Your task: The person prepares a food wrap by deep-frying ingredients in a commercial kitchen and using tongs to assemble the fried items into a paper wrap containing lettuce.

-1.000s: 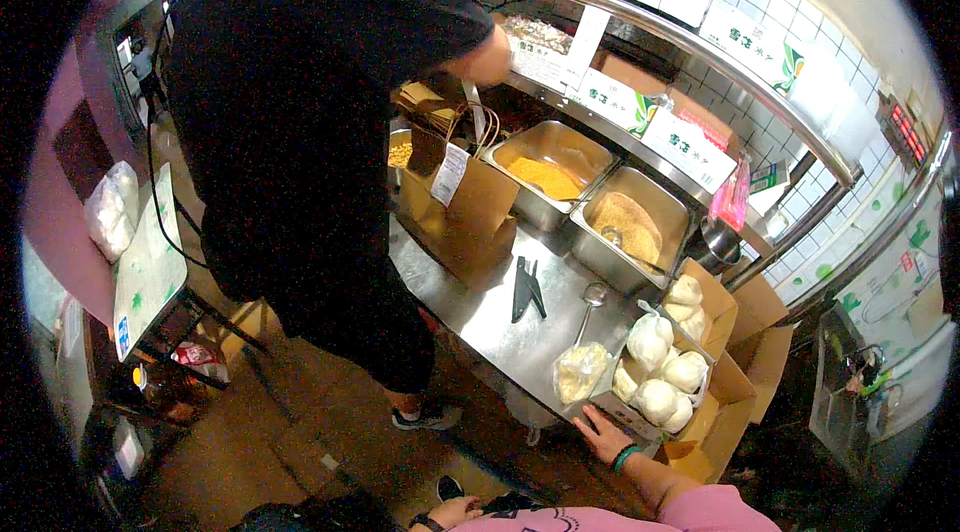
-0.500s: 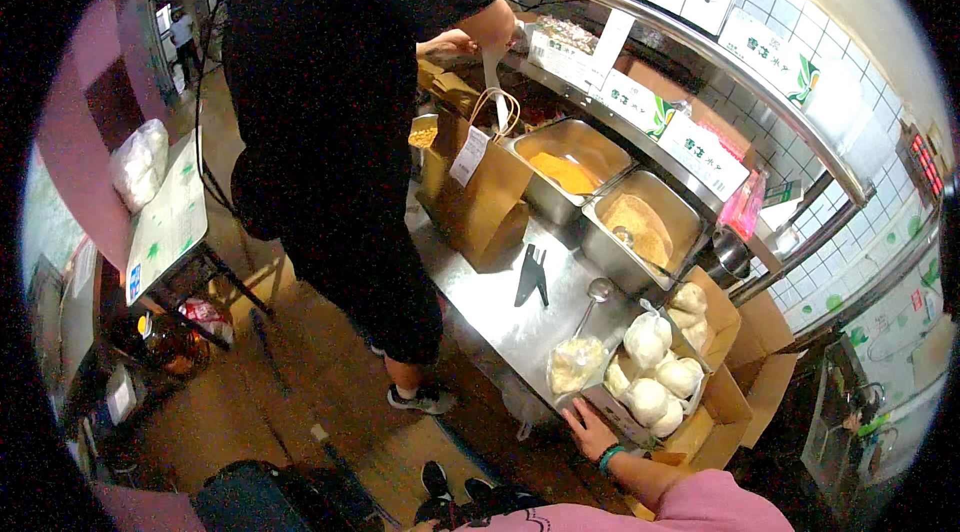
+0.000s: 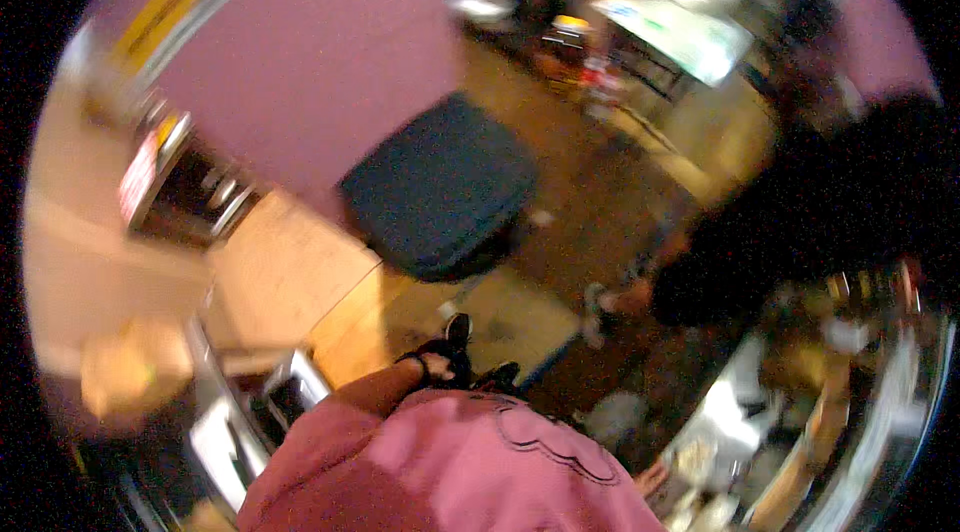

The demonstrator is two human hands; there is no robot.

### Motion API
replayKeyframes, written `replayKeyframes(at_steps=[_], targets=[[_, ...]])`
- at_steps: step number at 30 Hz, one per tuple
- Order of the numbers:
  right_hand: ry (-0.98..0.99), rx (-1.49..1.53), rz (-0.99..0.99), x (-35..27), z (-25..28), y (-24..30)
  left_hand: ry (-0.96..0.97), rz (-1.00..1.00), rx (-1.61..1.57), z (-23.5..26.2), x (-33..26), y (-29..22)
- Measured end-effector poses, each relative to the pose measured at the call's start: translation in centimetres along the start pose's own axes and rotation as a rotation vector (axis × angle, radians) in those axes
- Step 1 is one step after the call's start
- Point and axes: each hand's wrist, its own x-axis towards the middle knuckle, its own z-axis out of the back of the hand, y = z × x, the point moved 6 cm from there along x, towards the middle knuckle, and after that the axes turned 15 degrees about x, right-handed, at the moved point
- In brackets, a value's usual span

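My left hand [image 3: 437, 364] is on my side of the dark seat [image 3: 440, 187], by my black shoe [image 3: 458, 329]. It has a black band on the wrist. I can't tell how far open it is or if it has hold of anything. My right hand [image 3: 652, 479] is nearer me than the seat and off to its right, at the edge of the metal table [image 3: 722, 417]. Only blurry fingers show, so I can't tell its grip. The bag [image 3: 694, 458] of pale stuff is on that table, just beside those fingers.

Up and left of the seat is a yellow and white sign [image 3: 172, 20]. Up and right of it are a yellow-capped bottle [image 3: 565, 50] and a red pack [image 3: 600, 78]. Their writing is too blurry to read.
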Motion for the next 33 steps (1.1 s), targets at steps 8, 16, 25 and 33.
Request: replayKeyframes(at_steps=[8,16,25,33], targets=[[0.313,0.175,0.333,5.3,-9.1,16.3,-0.119,0.398,-0.528,-9.0,-13.3,6.3],[0.864,0.126,0.445,-2.2,-20.6,36.7,-0.202,0.453,-0.837,-15.5,-21.6,15.6],[1.237,0.071,0.613,-16.2,-26.8,57.9,-0.64,0.495,-0.81,-6.6,-30.8,33.9],[1.337,0.437,0.91,-27.9,-29.6,79.8,-1.009,0.576,-0.95,3.8,-38.5,49.9]])
